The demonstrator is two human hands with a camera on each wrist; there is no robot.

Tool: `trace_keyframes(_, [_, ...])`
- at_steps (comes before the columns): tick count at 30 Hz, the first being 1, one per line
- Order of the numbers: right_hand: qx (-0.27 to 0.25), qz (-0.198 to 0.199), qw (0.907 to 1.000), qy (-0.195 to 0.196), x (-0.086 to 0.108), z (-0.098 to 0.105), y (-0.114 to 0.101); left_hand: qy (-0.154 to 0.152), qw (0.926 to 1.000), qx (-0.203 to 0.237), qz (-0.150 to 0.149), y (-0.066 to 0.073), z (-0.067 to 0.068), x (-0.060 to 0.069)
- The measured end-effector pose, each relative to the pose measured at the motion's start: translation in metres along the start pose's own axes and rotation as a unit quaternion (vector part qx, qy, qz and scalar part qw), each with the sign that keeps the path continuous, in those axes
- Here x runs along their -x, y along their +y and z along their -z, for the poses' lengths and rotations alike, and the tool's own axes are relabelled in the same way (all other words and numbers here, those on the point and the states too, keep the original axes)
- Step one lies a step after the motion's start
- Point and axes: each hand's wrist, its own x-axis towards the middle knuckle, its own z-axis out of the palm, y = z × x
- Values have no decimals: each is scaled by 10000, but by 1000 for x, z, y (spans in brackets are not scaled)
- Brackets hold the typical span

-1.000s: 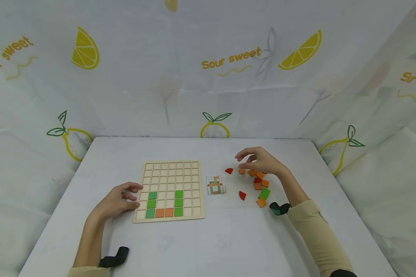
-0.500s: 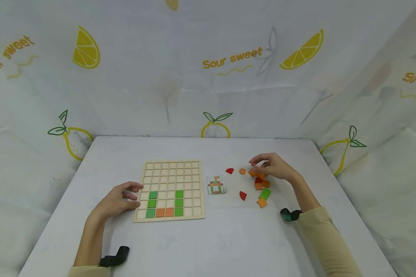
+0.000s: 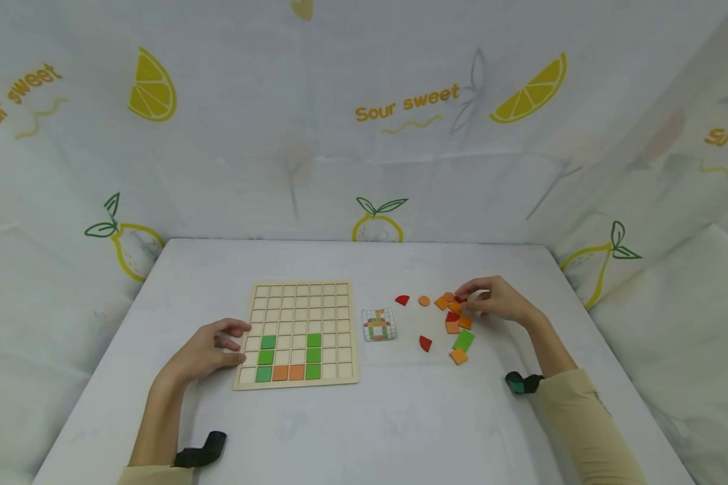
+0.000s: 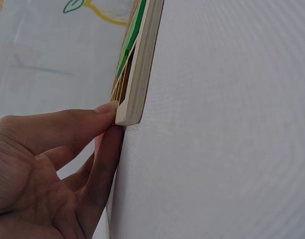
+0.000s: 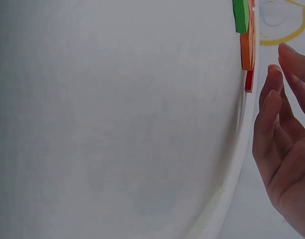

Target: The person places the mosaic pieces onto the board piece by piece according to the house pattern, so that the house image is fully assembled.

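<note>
A wooden grid board point(image 3: 297, 318) lies left of centre in the head view, with several green and orange square tiles point(image 3: 280, 372) set in its lower cells. My left hand point(image 3: 203, 347) rests its thumb and fingertips against the board's left edge; the left wrist view shows the thumb at the board's corner. To the right is a loose cluster of orange, red and green pieces point(image 3: 452, 327). My right hand point(image 3: 497, 300) is over the cluster's far right side, beside a dark red piece point(image 3: 460, 299). The right wrist view shows a gap between thumb and fingers, with nothing seen between them.
A small printed pattern card point(image 3: 379, 324) lies between the board and the pieces. Two red quarter-round pieces point(image 3: 425, 343) and an orange disc point(image 3: 424, 300) lie apart from the cluster. A printed curtain point(image 3: 267, 135) stands behind the white table point(image 3: 340, 438).
My right hand has moved right and slightly nearer across the cluster, uncovering the orange disc and other pieces. My left hand and the board have stayed in place.
</note>
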Motion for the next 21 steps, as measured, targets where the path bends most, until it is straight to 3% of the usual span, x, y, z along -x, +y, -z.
trace_keyframes(11, [620, -142, 9968, -489, -15, 6, 6, -21, 10000, 8, 23, 0, -1, 0])
trace_keyframes(21, [555, -246, 9952, -773, -23, 12, 7, -17, 10000, -29, -27, -1, 0, 0])
